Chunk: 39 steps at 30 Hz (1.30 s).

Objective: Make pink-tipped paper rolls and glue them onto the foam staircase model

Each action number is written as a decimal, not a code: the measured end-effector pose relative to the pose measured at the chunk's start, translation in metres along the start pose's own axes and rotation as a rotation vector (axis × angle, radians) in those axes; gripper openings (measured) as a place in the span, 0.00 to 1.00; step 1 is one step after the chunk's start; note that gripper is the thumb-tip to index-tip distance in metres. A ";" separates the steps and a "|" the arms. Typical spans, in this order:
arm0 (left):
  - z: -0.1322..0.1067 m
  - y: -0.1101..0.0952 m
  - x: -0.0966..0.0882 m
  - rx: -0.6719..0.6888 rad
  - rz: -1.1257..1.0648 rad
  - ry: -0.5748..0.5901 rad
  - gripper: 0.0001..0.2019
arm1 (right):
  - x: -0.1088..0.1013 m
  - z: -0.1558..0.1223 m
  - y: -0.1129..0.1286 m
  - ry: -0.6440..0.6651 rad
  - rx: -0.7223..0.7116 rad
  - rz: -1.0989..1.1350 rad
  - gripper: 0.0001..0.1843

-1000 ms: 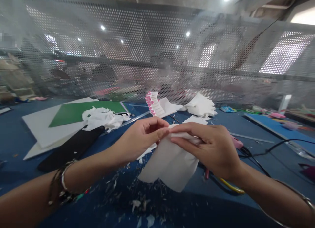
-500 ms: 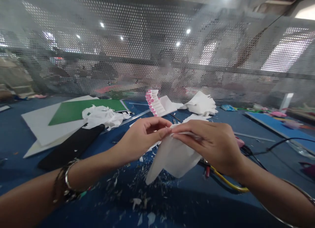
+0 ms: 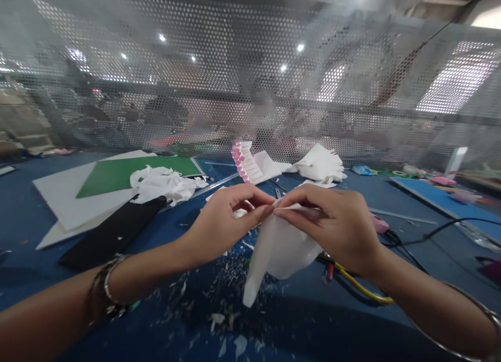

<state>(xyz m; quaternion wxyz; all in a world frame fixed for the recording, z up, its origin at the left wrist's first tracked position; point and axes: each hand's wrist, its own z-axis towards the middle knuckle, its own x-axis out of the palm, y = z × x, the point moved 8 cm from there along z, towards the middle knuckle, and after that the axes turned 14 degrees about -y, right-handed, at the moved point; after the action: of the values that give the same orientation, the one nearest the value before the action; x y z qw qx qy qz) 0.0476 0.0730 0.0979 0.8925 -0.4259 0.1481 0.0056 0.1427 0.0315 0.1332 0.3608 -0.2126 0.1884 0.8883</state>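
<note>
A thin sheet of white paper [image 3: 287, 250] hangs in folds between my two hands above the middle of the table. My left hand [image 3: 230, 216] pinches its top edge between thumb and fingers. Right beside it, my right hand [image 3: 332, 224] grips the same edge, thumb below and fingers above, the fingertips of both hands nearly touching. The paper's lower left end tapers down in a narrow folded strip. Small white paper scraps [image 3: 239, 346] lie scattered on the blue table [image 3: 164, 336] underneath.
A green sheet [image 3: 113, 177], crumpled white paper [image 3: 164, 183] and a black flat case [image 3: 113, 237] lie left. Behind my hands are a pink-edged pleated paper [image 3: 248, 166] and a white paper stack [image 3: 320, 165]. A blue board [image 3: 450, 200] and black cable lie right; a perforated metal screen [image 3: 250, 80] stands behind.
The hanging paper has swung and folded narrower, its lower left end now a little lower and further right. Both hands keep their pinch in nearly the same place.
</note>
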 end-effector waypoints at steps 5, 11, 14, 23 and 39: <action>-0.001 -0.011 -0.002 0.165 0.095 0.026 0.04 | -0.002 -0.002 -0.003 -0.028 0.064 0.028 0.04; -0.001 -0.017 -0.006 0.218 0.162 0.004 0.03 | -0.004 0.000 -0.004 -0.024 0.111 0.070 0.03; 0.000 -0.015 -0.007 0.186 0.109 -0.008 0.03 | -0.003 0.002 -0.005 0.016 0.118 0.141 0.03; 0.001 -0.013 -0.005 0.119 -0.077 0.018 0.03 | 0.000 0.001 -0.013 0.016 0.287 0.305 0.05; -0.002 -0.009 -0.007 0.006 -0.230 0.009 0.03 | 0.007 -0.004 -0.010 0.059 0.367 0.492 0.02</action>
<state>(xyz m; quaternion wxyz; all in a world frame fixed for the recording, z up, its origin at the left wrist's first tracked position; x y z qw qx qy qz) 0.0418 0.0668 0.1054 0.8879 -0.4374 0.1023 -0.0992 0.1466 0.0401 0.1244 0.1615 -0.1173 0.4019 0.8937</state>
